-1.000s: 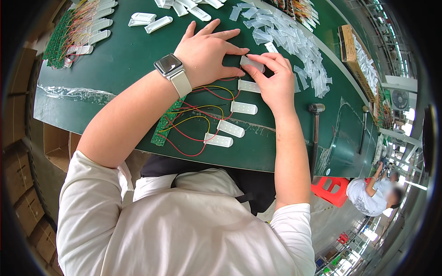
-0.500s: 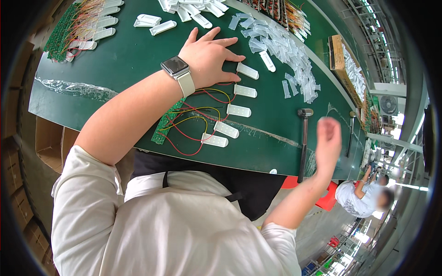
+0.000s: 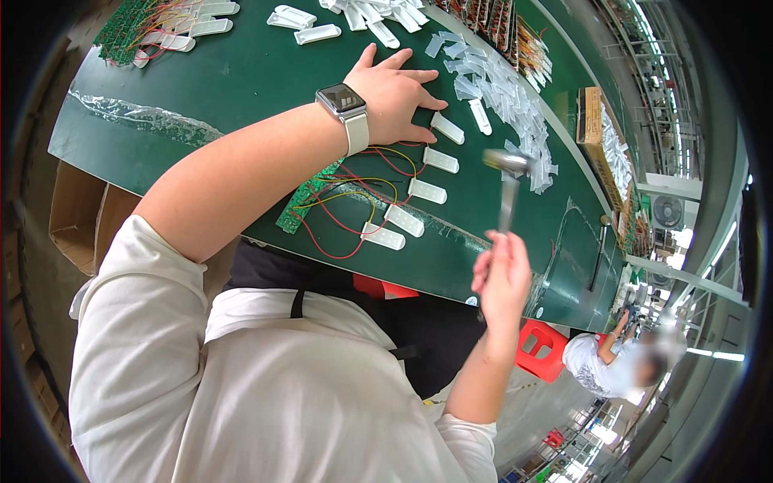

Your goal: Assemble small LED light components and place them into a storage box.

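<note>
My left hand (image 3: 393, 98), a watch on its wrist, lies flat with spread fingers on the green tabletop. Its thumb and fingertips are close to the upper end of a row of several white plastic pieces (image 3: 427, 191). Red, yellow and black wires (image 3: 377, 179) run from these pieces to a green circuit board (image 3: 310, 195), partly covered by my left forearm. My right hand (image 3: 506, 278) grips the handle of a hammer (image 3: 509, 193), raised over the table's right part. The hammer's head is smeared by motion.
Beyond my left hand lie loose white plastic pieces (image 3: 318, 34) and a heap of clear plastic bits (image 3: 515, 113). Wired boards (image 3: 129, 32) are stacked at far left. A second hammer (image 3: 599, 253) and a cardboard box (image 3: 592, 133) are on the right. A person (image 3: 608, 362) sits farther off.
My right hand has taken hold of the hammer that lay on the table and lifted it, moving left. My left hand stays spread flat. The whole view has shifted slightly.
</note>
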The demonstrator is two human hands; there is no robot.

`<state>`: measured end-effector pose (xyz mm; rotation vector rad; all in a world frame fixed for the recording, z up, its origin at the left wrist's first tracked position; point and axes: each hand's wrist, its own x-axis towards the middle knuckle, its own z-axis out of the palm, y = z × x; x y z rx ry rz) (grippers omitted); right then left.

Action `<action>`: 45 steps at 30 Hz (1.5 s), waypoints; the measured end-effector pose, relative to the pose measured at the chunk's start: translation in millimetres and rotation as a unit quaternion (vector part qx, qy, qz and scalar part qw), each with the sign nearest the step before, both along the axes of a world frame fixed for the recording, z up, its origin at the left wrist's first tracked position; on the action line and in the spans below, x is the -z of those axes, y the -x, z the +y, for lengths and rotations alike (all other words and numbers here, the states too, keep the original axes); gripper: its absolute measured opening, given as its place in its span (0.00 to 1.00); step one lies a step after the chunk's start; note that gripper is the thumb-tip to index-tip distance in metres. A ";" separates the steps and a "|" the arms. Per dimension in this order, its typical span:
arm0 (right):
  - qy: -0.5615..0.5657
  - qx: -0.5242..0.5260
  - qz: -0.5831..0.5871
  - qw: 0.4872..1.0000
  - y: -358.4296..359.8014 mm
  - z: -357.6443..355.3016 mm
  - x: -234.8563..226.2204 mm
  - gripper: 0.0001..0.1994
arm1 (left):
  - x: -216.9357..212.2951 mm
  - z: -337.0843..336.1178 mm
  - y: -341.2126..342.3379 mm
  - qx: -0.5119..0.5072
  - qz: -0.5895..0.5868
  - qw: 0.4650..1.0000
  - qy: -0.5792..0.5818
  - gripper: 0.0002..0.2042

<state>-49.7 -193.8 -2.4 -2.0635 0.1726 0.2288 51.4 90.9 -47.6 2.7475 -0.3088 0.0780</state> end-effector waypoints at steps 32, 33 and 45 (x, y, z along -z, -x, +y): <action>-0.066 0.083 -0.276 0.955 25.3 -24.4 -0.3 0.18 | -3.8 4.2 -0.9 0.031 -0.023 0.997 -0.068 0.31; -0.087 0.102 -0.270 0.953 36.6 -29.5 4.1 0.19 | -5.4 4.3 -3.3 0.029 -0.015 0.997 -0.067 0.31; 0.129 0.272 -0.284 0.910 162.8 -162.9 65.1 0.14 | -9.4 -3.5 -10.4 0.233 -0.035 0.965 -0.116 0.39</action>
